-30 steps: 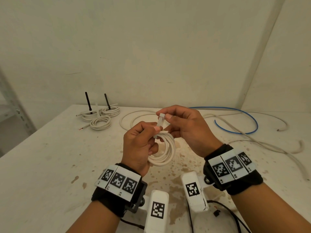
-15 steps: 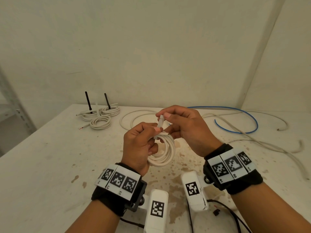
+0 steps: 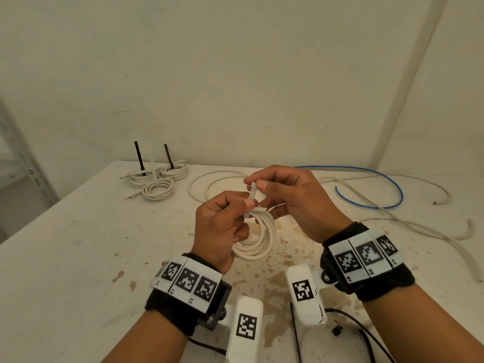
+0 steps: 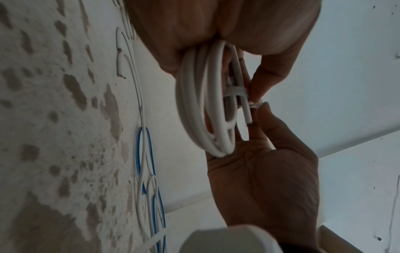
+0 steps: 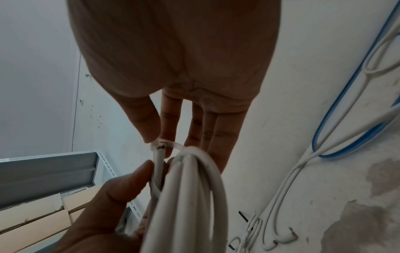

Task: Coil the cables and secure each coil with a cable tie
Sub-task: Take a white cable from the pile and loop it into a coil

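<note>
A white cable coil (image 3: pixel 258 239) hangs in the air above the table, gripped at its top by my left hand (image 3: pixel 222 226). A white cable tie (image 3: pixel 252 193) loops around the coil's top strands, its tail standing upright. My right hand (image 3: pixel 285 195) pinches that tail between thumb and forefinger. The left wrist view shows the tie's band (image 4: pixel 236 92) wrapped round the strands beside the cable's cut end (image 4: pixel 247 118). From the right wrist, the tie (image 5: pixel 171 143) arches from my thumb to the coil (image 5: pixel 190 196).
Three tied white coils (image 3: pixel 158 179) with black tie tails lie at the back left of the stained table (image 3: pixel 78 258). Loose white cables (image 3: pixel 209 179) and a blue cable (image 3: pixel 379 189) sprawl across the back and right. A metal shelf (image 5: pixel 47 169) stands left.
My right hand has shifted slightly up along the tie's tail. The coil and my left hand stay almost where they were.
</note>
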